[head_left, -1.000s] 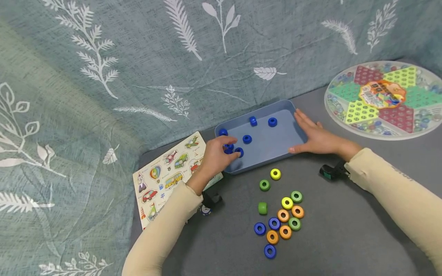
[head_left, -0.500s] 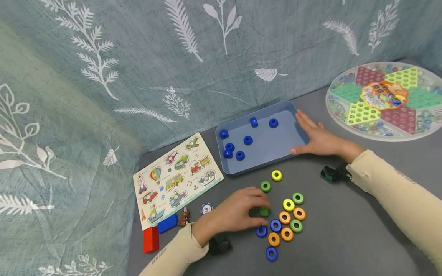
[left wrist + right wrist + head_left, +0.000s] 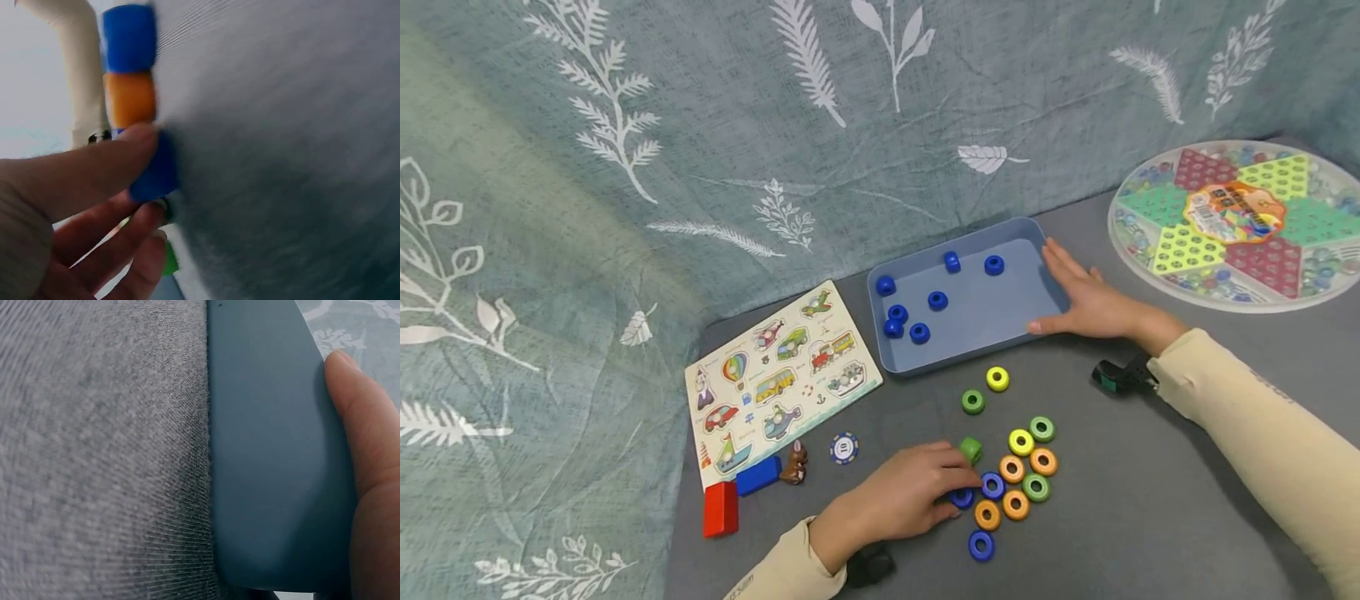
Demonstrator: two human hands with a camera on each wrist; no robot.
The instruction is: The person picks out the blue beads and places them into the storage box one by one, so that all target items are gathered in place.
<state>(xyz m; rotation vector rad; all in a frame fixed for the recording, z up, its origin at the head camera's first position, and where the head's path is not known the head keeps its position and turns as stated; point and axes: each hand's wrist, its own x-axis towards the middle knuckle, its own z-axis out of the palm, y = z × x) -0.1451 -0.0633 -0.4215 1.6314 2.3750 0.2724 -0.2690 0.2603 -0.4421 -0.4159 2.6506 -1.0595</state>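
Note:
My left hand (image 3: 912, 492) is low over a group of coloured beads with wide holes. Its thumb and fingers pinch a blue bead (image 3: 161, 170), which is partly hidden behind the hand in the head view. Another blue bead (image 3: 992, 486) and an orange bead (image 3: 987, 515) lie close to the fingertips, and a green bead (image 3: 971, 451) stands just beyond them. My right hand (image 3: 1090, 302) rests at the right end of a blue-grey tray (image 3: 981, 321), fingers and thumb spread and straight along its rim. Several blue beads (image 3: 937, 301) sit inside the tray.
Yellow (image 3: 997, 379), green and orange beads lie loose before the tray. To the left are a picture puzzle board (image 3: 790, 375), a poker chip (image 3: 844, 448), a brown animal figure (image 3: 795, 463), and blue and red blocks (image 3: 721, 509). A round marble game board (image 3: 1232, 221) lies at right.
My left hand has left the tray, come down toward me to the loose beads, and taken hold of a blue one. The right hand has stayed at the tray's end.

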